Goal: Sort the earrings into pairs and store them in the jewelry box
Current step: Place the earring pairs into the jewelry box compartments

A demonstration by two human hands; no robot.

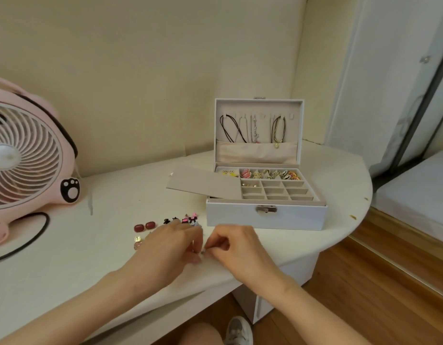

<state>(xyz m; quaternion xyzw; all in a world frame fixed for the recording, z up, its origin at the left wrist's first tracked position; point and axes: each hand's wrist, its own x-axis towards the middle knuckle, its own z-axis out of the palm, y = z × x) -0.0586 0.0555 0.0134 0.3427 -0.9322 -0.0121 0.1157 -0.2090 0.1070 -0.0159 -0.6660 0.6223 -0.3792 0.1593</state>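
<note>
Head view looks down on a cream counter point(66, 270) with a rounded end, pushed into the corner of a pale yellow wall point(140, 70). Wood floor point(365, 295) off to the right, plus the edge of a white bed point(419, 190). A pink fan point(28, 158) with a paw print sits at the far left, its black cord point(28, 241) looping across the top.

The white jewelry box point(265, 215) stands open near the back right, necklaces point(253, 129) hanging in the lid; its back row of compartments is full, the front ones mostly bare. Loose earrings point(165, 224) lie in a row just left of the box: two dark red ones, black ones, pink bow ones.

Left hand point(170, 245) and right hand point(238, 245) meet at the counter's front edge, fingertips pinched together on something tiny; too small to tell what.
</note>
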